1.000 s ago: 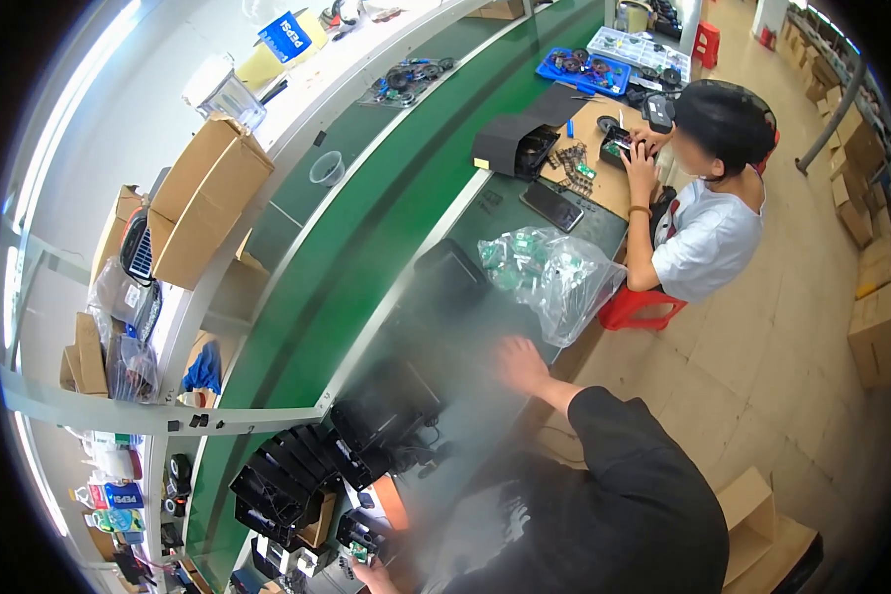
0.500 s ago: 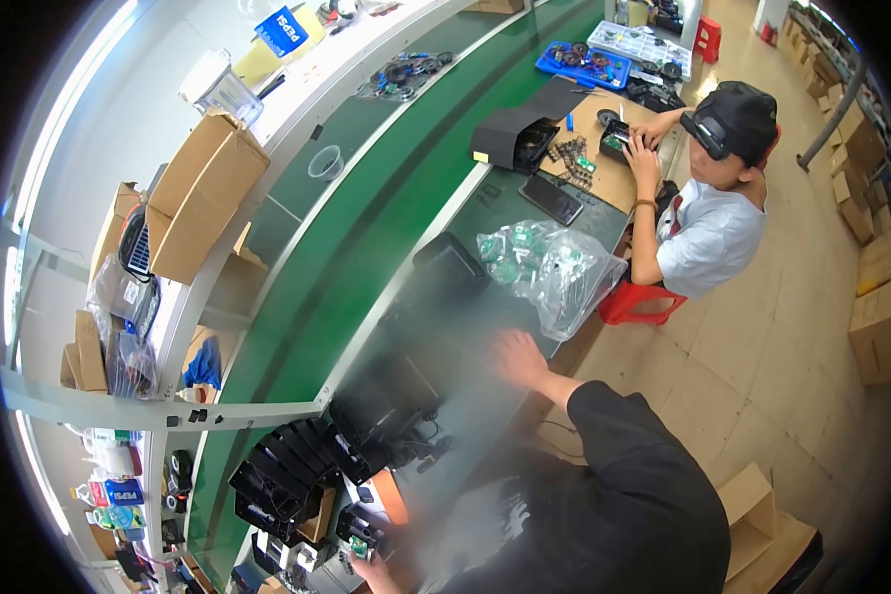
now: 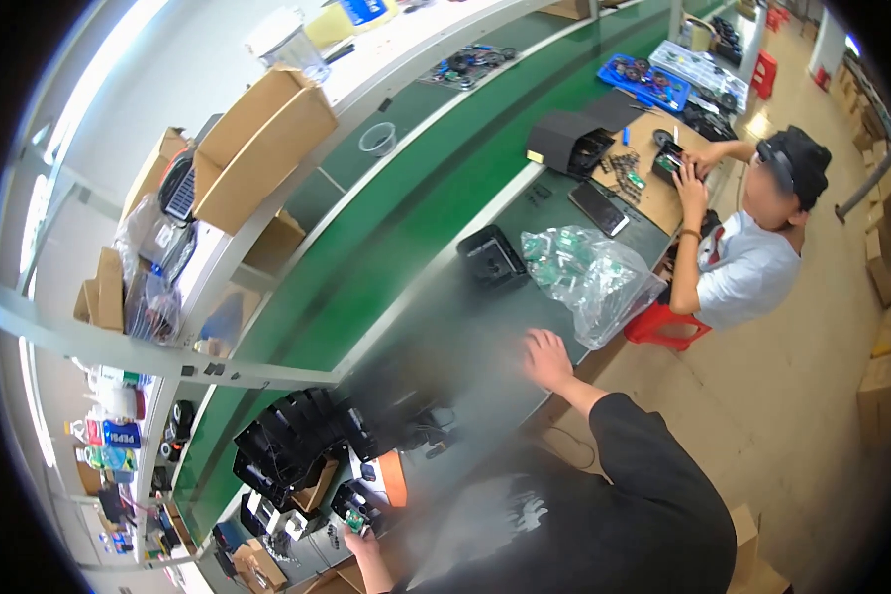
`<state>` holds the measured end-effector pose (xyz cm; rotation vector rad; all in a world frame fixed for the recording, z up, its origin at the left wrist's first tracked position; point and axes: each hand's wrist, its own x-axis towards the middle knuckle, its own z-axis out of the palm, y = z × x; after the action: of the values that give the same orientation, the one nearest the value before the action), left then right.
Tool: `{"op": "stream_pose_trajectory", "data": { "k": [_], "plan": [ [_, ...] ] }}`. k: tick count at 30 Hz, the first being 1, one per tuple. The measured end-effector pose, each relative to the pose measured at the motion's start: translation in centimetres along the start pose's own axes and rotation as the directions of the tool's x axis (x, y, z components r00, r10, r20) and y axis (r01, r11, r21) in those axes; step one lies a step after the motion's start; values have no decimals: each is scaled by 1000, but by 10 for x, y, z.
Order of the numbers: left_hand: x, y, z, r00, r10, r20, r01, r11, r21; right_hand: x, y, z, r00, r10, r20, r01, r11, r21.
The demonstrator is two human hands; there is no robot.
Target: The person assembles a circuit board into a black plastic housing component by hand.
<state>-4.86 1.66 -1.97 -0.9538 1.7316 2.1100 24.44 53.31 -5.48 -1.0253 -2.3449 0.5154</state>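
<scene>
At the lower left, my left hand (image 3: pixel 360 544) is closed on a small green circuit board (image 3: pixel 354 519), which is against a dark housing (image 3: pixel 359 498). My right hand (image 3: pixel 547 360) reaches to the bench's near edge, fingers stretched out over the dark top, and holds nothing I can see. Just beyond it lies a clear plastic bag of green circuit boards (image 3: pixel 586 272). A black case (image 3: pixel 492 255) stands left of the bag. A grey blur covers the bench between my hands and hides what lies there.
Black housings (image 3: pixel 302 436) stand in a row beyond my left hand, near an orange-and-white item (image 3: pixel 393 479). A green conveyor belt (image 3: pixel 366 267) runs along the far side. A co-worker (image 3: pixel 738 238) sits at the right, hands on a black box (image 3: pixel 669 161). A phone (image 3: pixel 599 208) lies nearby.
The whole view has shifted, so the bench and co-worker appear farther right. My right hand shows more sharply, fingers extended. My left hand keeps hold of the circuit board.
</scene>
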Motion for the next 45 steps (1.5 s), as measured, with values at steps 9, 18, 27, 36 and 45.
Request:
{"op": "stream_pose_trajectory", "data": {
  "k": [9, 18, 27, 36, 45],
  "plan": [
    [0, -5, -2, 1000, 12, -1, -12, 1000, -29, 2, -1, -3, 999, -32, -19, 32, 999, 1],
    [0, 4, -3, 1000, -10, -7, 10, 999, 35, 4, -2, -6, 999, -34, -28, 35, 999, 12],
    [5, 2, 2, 1000, 8, -24, -7, 999, 54, 0, 1, -3, 1000, -11, -16, 11, 1000, -11],
    [12, 2, -4, 998, 46, 53, -51, 994, 96, 2, 0, -3, 1000, -9, 7, 9, 1000, -19],
    [-12, 6, 5, 999, 22, 24, -25, 993, 118, 3, -2, -1, 1000, 12, 20, -12, 1000, -8]
  ]
}}
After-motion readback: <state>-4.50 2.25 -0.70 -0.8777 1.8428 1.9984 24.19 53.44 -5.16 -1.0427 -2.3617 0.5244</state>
